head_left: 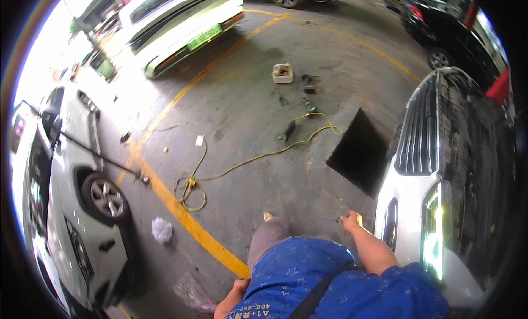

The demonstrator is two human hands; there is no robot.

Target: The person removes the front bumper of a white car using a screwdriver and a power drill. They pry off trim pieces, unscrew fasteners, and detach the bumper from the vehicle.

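My right hand (350, 221) is closed around a tool with a thin, dark shaft (330, 217) pointing left; a yellowish patch shows at the hand's far side. It is held beside the front of a silver-white car (407, 200), whose headlight (433, 231) glows and whose dark slatted grille (421, 126) faces the open floor. Down by my left hip, against the grey trousers (268, 242), hangs my left hand (241, 286); its fingers are mostly hidden, so I cannot make out whether it holds anything.
A dark rectangular mat or opening (360, 154) lies before the car. A yellow hose or cord (247, 164) snakes over the floor to a dark cylinder (285, 132). Beyond are power tools (309, 105) and a white box (282, 74). Another white car (91, 209) stands left, near crumpled plastic (161, 230).
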